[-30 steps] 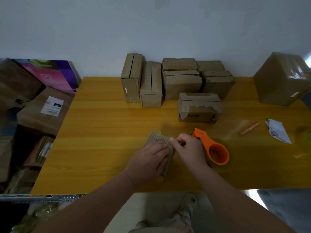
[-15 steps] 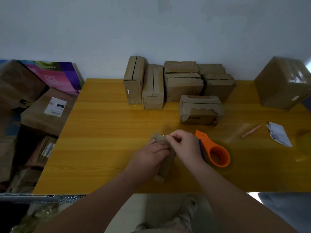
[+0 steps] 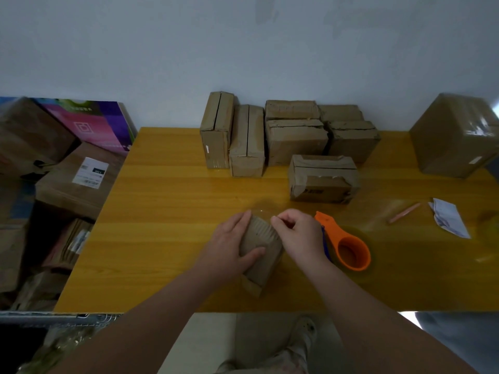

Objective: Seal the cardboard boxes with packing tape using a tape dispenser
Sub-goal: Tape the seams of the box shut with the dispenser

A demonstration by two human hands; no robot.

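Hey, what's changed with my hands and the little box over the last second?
The left hand slid off the top of the small brown cardboard box to its left side, baring the ribbed top; its grip now spans side and near face. The right hand still pinches what looks like a clear tape strip at the far edge. The orange plastic tape dispenser and the stacked boxes stayed put.

orange tape dispenser [image 3: 348,247], brown boxes [image 3: 297,136] — yellow woodgrain table [image 3: 167,206]
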